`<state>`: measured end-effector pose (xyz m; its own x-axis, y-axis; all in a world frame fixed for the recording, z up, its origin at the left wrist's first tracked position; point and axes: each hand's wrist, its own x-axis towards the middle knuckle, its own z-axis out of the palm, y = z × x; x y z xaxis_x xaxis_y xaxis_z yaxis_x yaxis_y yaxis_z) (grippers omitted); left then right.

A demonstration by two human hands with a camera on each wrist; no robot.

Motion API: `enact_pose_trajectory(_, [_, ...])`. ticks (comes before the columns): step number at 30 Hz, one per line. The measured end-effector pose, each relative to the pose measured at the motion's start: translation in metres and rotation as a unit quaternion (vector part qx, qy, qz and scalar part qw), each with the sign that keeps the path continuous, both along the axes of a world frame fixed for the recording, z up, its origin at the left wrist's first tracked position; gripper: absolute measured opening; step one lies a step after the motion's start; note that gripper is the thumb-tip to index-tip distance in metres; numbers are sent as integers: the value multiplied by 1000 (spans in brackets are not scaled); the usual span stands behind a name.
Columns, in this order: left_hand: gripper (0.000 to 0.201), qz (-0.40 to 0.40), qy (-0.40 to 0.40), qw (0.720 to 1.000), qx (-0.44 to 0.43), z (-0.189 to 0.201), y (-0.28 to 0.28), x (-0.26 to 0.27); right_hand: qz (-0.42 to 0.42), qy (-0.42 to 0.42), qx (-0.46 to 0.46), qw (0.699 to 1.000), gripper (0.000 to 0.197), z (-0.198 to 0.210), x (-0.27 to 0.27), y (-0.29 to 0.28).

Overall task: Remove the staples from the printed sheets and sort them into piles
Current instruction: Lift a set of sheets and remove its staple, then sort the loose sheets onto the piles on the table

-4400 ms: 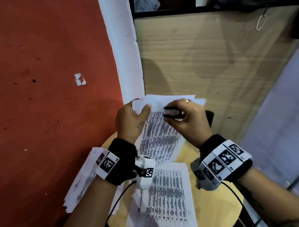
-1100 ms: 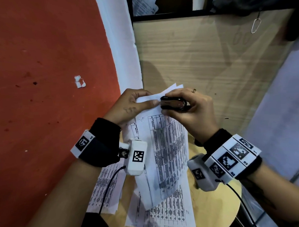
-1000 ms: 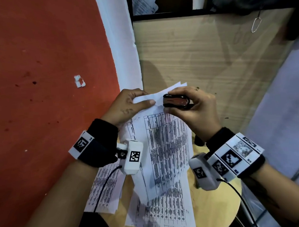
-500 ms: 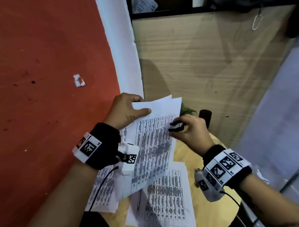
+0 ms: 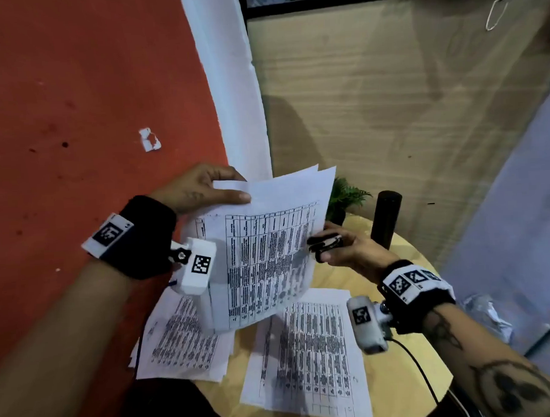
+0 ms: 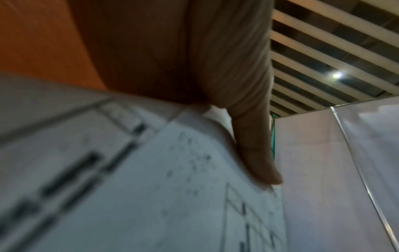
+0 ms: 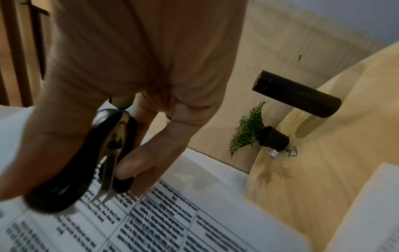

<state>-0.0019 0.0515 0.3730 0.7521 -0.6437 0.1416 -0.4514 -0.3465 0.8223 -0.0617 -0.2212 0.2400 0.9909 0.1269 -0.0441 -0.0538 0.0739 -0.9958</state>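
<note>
Now the whole matter turns on the held sheets (image 5: 268, 240), which hang tilted above the round counter (image 5: 396, 354), long axis running from the far top edge down toward the person. To the left of these sheets the left hand (image 5: 200, 188) pinches their top left corner, thumb flat on the front and fingers behind, carrying them alone. Below the held sheets and to their left lies one pile (image 5: 181, 338) on the counter; below and to their right lies a second pile (image 5: 308, 355). At the right edge of the held sheets the right hand (image 5: 341, 246) curls round a black staple remover (image 5: 325, 242), its claws next to the paper; whether they touch it I cannot tell. No staple shows on the sheets. By my reckoning the left hand, already gripping, is the one placed to lower them onto a pile, both being near beneath.
</note>
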Motion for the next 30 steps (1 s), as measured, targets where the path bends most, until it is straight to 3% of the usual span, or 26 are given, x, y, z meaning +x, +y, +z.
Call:
enact_pose_trajectory(2, [7, -2, 6, 1000, -2, 0, 6, 4, 18, 15, 20, 1000, 76, 1, 7, 4])
enact_pose_trajectory(6, [11, 66, -20, 997, -21, -14, 24, 29, 30, 31, 19, 999, 35, 12, 10, 21])
enact_pose_trajectory(10, [19, 122, -55, 989, 65, -37, 53, 71, 19, 80, 61, 995, 21, -15, 16, 64])
enact_pose_trajectory(13, [48, 229, -76, 962, 124, -61, 69, 99, 3, 144, 165, 976, 14, -49, 30, 108])
enact_pose_trajectory(15, [63, 328, -23, 934, 137, -89, 94, 117, -13, 184, 228, 956, 10, -71, 42, 131])
enact_pose_trajectory(18, [85, 406, 175, 894, 79, -159, 140, 128, -31, 232, 282, 931, 8, -101, 62, 152])
enact_pose_trajectory(22, [45, 436, 311, 844, -30, -246, 174, 115, -60, 286, 289, 911, 7, -139, 84, 169])
enact_pose_trajectory(27, [54, 397, 351, 848, 16, -315, 196, 139, -100, 322, 298, 893, 5, -179, 114, 176])
enact_pose_trajectory(30, [47, 396, 299, 859, 124, -334, 190, 160, -106, 335, 210, 912, 24, -191, 126, 178])
